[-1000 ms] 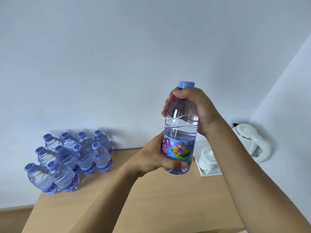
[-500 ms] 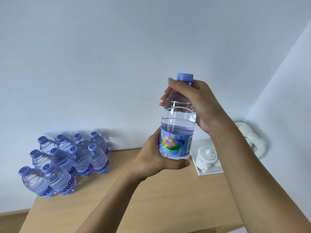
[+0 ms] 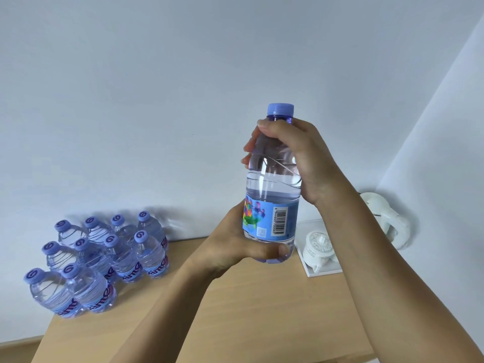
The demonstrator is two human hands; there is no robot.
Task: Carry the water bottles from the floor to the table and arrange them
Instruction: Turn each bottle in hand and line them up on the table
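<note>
I hold one clear water bottle [image 3: 272, 195] with a blue-violet cap upright in the air above the wooden table [image 3: 248, 310]. My right hand [image 3: 296, 158] grips its shoulder just under the cap. My left hand [image 3: 235, 247] grips its base, thumb across the front. The label's barcode faces me. Several bottles of the same kind [image 3: 99, 263] stand in tight rows on the table's far left corner, against the wall.
A small white lidded pot [image 3: 318, 248] sits on a white tray [image 3: 324, 271] at the table's far right. Behind my right forearm a white kettle [image 3: 385, 218] stands near the wall corner. White walls close the back and right side.
The bottle has turned in my hands: the colourful picture moved round to the left and the barcode now faces me. My right hand shifted its grip on the shoulder.
</note>
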